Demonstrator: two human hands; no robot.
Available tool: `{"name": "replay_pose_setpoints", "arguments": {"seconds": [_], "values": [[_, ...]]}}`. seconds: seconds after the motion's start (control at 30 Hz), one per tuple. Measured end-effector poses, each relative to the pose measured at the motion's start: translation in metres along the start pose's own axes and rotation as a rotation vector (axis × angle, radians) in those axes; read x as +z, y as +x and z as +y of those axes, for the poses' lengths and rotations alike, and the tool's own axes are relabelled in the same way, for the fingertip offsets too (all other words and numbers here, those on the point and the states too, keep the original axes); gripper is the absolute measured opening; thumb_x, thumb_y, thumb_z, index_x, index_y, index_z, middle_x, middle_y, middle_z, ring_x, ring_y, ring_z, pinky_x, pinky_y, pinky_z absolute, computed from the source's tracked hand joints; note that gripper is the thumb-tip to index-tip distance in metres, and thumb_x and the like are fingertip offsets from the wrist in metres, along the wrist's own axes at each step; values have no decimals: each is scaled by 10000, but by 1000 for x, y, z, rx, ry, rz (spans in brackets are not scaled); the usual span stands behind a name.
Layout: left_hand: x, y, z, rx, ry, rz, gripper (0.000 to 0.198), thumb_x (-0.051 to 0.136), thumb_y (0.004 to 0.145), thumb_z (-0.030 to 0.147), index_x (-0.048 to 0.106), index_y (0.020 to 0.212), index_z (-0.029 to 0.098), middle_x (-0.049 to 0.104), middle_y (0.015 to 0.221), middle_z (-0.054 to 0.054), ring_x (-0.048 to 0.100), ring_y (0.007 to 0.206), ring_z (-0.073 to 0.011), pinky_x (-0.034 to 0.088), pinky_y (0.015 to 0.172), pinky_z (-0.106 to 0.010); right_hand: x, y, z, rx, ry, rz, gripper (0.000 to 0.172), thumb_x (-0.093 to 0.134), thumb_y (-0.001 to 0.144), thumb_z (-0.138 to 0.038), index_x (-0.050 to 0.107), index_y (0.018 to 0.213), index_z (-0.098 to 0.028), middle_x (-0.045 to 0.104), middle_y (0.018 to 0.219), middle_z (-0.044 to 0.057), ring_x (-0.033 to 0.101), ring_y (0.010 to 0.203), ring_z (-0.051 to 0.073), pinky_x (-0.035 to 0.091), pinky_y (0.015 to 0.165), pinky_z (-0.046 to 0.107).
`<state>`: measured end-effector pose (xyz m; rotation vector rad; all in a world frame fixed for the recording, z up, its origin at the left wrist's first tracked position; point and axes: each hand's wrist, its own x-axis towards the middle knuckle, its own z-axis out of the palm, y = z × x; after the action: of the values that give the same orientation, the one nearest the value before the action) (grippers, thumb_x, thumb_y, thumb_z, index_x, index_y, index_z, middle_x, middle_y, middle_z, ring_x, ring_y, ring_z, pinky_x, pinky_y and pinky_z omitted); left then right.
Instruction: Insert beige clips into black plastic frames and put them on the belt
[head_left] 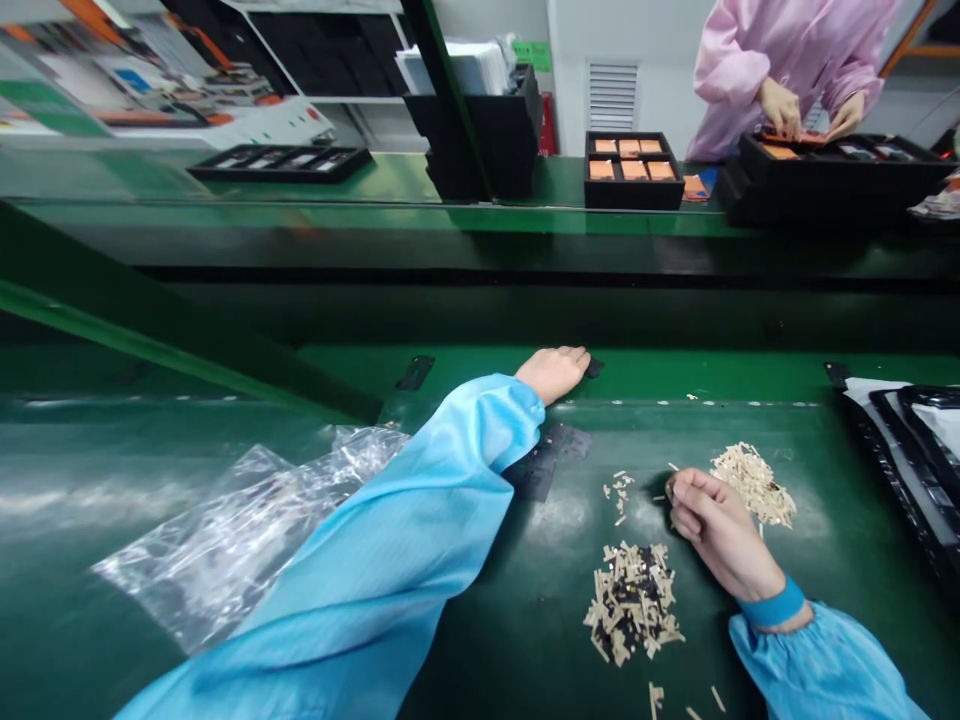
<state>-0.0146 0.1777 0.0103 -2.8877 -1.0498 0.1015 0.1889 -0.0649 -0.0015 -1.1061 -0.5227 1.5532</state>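
My left hand [556, 372] reaches forward to the green ledge, its fingers closed at a thin black piece [595, 368] whose edge shows past the fingertips. Below my left sleeve lie more flat dark pieces [541, 470], partly covered by it. My right hand [716, 525] is pinched above the table; whatever sits between its fingertips is too small to make out. Just behind it is a heap of small beige strips [754, 485]. In front of it lies a second heap of beige and black bits [634, 603]. A few loose beige bits [619, 493] are left of my right fingers.
A crumpled clear plastic bag [247, 530] lies left. Another flat black piece [415, 373] rests on the ledge. Black-edged trays [900, 470] stand at right. A green post [187, 320] slants across the left. Behind, a person in pink [795, 70] works over black trays [832, 185].
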Motion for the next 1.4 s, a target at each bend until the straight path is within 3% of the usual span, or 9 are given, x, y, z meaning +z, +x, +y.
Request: {"name": "replay_pose_setpoints", "arguments": {"seconds": [0.23, 0.37, 0.57, 0.63, 0.73, 0.87, 1.03, 1.23, 1.4], "values": [[-13, 7, 1, 64, -40, -40, 282, 424, 936, 7, 669, 1050, 86, 721, 1057, -193, 711, 985, -267, 536, 813, -374, 2, 0, -2, -23, -36, 5, 332, 892, 722, -411, 672, 727, -163, 476, 631, -46, 262, 470, 39, 171, 449, 223], [-18, 9, 9, 14, -102, -4, 246, 460, 902, -3, 683, 941, 91, 730, 991, -193, 717, 946, -269, 530, 809, -367, 3, 0, -3, -30, -38, -1, 313, 881, 732, -403, 678, 735, -165, 490, 639, -40, 268, 475, 47, 174, 452, 227], [-22, -1, 21, -169, -265, 161, 250, 485, 963, 164, 674, 1127, 157, 726, 1091, -126, 701, 983, -242, 540, 860, -354, 2, 0, -2, -60, -39, 0, 298, 856, 766, -401, 662, 727, -178, 429, 575, -61, 252, 472, 61, 168, 456, 239], [-22, -14, 29, -188, -396, 216, 267, 482, 973, 202, 665, 1164, 168, 721, 1094, -96, 698, 971, -207, 546, 872, -320, 2, 0, -1, -67, -39, 9, 296, 853, 770, -403, 663, 733, -179, 415, 559, -67, 254, 471, 62, 171, 461, 241], [-23, -43, 51, -168, -917, 360, 298, 567, 905, 186, 674, 1184, 170, 709, 1141, -91, 695, 1008, -200, 555, 918, -327, 3, 0, 0, -79, -60, 30, 304, 853, 757, -413, 656, 734, -181, 405, 539, -73, 254, 468, 66, 168, 461, 243], [-20, -79, 89, -238, -1413, 303, 346, 632, 878, 217, 652, 1220, 165, 735, 1103, -90, 716, 926, -177, 580, 874, -323, 5, -1, 2, -95, -155, 73, 316, 834, 750, -442, 647, 754, -188, 425, 547, -71, 259, 475, 72, 171, 461, 241], [-3, -96, 125, -423, -1699, 282, 199, 717, 831, 285, 669, 966, 146, 745, 926, -58, 705, 836, -158, 575, 800, -285, 9, -4, 2, -187, -417, 140, 258, 800, 752, -404, 650, 743, -194, 558, 628, -26, 387, 529, 99, 300, 498, 240], [7, -89, 143, -492, -1711, 212, 275, 650, 887, 443, 595, 913, 176, 597, 660, 46, 551, 471, -91, 448, 449, -201, 14, -9, 5, -281, -590, 156, 188, 755, 790, -365, 657, 756, -208, 597, 642, -7, 452, 547, 123, 376, 518, 248], [6, -84, 145, -516, -1661, 228, 214, 684, 841, 379, 610, 859, 179, 519, 585, 78, 459, 419, -65, 351, 411, -184, 14, -10, 9, -287, -693, 189, 164, 750, 783, -330, 646, 746, -210, 598, 631, -3, 466, 544, 129, 375, 500, 248]]}}
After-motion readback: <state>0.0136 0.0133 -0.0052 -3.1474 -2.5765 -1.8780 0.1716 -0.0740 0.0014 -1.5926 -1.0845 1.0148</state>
